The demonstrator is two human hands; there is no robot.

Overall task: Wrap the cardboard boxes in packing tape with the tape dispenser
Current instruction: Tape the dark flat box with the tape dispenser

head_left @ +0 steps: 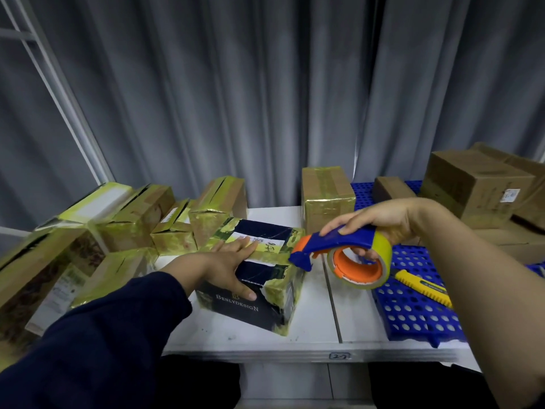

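Observation:
A dark navy box (259,278) printed "BENLYDESIGN", partly covered in yellowish tape, sits on the white table (312,329) in front of me. My left hand (227,261) lies flat on its top, fingers spread over a strip of tape, thumb down the front face. My right hand (380,222) grips a blue and orange tape dispenser (339,252) holding a yellowish roll. The dispenser's nose touches the box's right top edge, where the tape strip ends.
Several tape-wrapped boxes (174,228) crowd the table's left and back, one (327,199) behind the dispenser. Plain cardboard boxes (477,190) stand back right. A yellow utility knife (424,287) lies on a blue perforated pallet (418,314) at right. Grey curtains hang behind.

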